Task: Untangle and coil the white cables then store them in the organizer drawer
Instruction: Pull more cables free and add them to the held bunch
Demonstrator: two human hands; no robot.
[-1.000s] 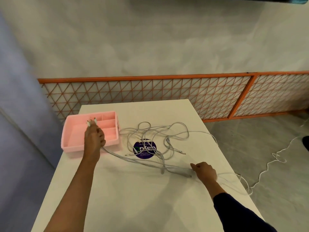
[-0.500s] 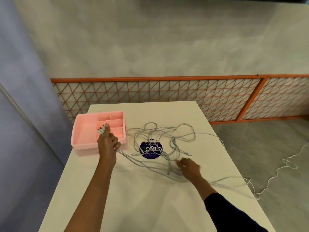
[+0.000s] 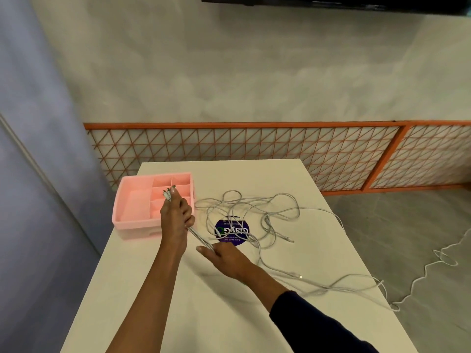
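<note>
White cables [image 3: 257,212] lie tangled across the middle of the white table [image 3: 178,301], with one strand trailing off the right edge to the floor. My left hand [image 3: 177,215] is closed on a bundle of cable ends, whose plugs stick out above its fingers in front of the pink organizer drawer [image 3: 132,220]. The bundle runs down and right from that hand to my right hand [image 3: 224,256], which pinches the same strands close below it. The drawer has several compartments and sits at the table's left edge.
A round dark blue sticker [image 3: 232,230] lies under the tangle. An orange lattice fence [image 3: 254,154] runs behind the table. A loose white cord [image 3: 433,263] lies on the grey floor to the right. The table's right edge is near the trailing strand.
My right hand has slid left along the cables, from the table's right side to just below my left hand. The left hand stays by the drawer, still holding the cable ends.
</note>
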